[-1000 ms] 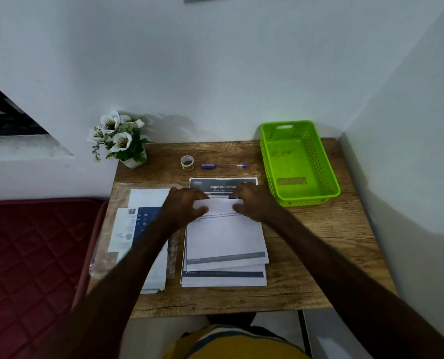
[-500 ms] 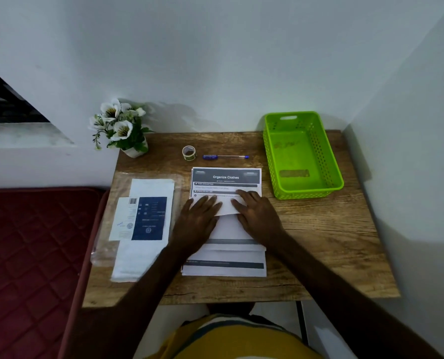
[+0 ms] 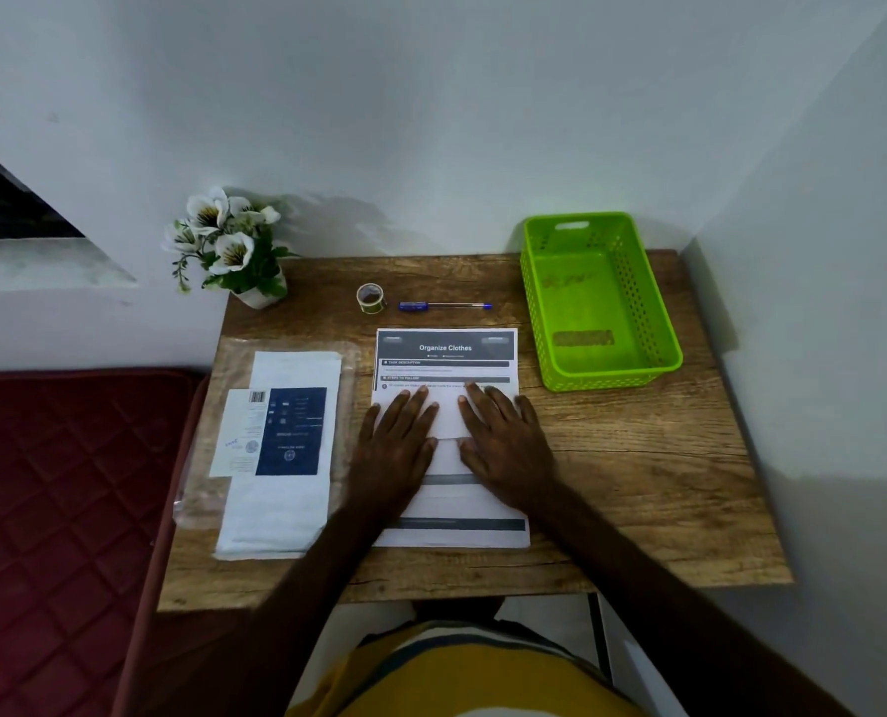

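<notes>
Working at wooden table (image 3: pixel 638 483), boxed in by wall at back and right, with red mattress (image 3: pixel 43 483) along left edge. Leaving bare wood open at right of papers, in front of green basket (image 3: pixel 602 302) at back right. Sharing back edge with tape roll (image 3: pixel 370 298), pen (image 3: pixel 444 305) just beside it, and flower pot (image 3: pixel 229 245) at back left corner. Crowding left side with plastic packet (image 3: pixel 281 509).

Pressing left hand (image 3: pixel 397 442) and right hand (image 3: pixel 503 442) flat, fingers straight, gripping nothing. Pinning folded sheet (image 3: pixel 449 421) under both palms, atop printed stack (image 3: pixel 446 348) at table middle, leaving the stack's header uncovered just past the fingertips.
</notes>
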A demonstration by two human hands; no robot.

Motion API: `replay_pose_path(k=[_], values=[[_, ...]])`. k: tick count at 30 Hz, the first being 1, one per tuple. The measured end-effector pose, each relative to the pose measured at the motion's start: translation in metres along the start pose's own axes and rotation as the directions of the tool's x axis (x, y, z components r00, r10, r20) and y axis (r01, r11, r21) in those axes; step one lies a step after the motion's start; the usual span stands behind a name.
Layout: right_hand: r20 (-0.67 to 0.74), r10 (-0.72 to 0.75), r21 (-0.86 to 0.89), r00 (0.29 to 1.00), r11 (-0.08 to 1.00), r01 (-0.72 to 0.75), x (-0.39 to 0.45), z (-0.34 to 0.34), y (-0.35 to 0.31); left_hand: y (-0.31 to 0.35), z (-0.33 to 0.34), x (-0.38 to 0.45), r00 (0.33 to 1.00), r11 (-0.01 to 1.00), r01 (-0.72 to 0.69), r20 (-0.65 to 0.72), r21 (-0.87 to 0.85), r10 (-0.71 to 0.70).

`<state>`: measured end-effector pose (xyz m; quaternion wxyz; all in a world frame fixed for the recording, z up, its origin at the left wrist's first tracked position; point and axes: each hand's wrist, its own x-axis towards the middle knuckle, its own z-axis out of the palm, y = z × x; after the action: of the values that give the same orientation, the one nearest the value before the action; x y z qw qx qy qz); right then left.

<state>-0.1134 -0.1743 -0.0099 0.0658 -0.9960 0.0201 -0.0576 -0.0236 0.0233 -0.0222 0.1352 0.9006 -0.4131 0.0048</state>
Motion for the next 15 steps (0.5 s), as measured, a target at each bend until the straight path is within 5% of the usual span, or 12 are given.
replay_pose_path(k=[9, 15], values=[[-0.024, -0.021, 0.049, 0.999, 0.999, 0.022, 0.018, 0.008, -0.034, 0.001, -0.001, 0.007, 0.99, 0.99, 0.126, -0.055, -0.065, -0.129], [0.01, 0.009, 0.071, 1.0, 0.997, -0.01, 0.016, 0.01, -0.032, -0.007, 0.004, 0.003, 0.996, 0.996, 0.086, -0.009, -0.026, -0.087]])
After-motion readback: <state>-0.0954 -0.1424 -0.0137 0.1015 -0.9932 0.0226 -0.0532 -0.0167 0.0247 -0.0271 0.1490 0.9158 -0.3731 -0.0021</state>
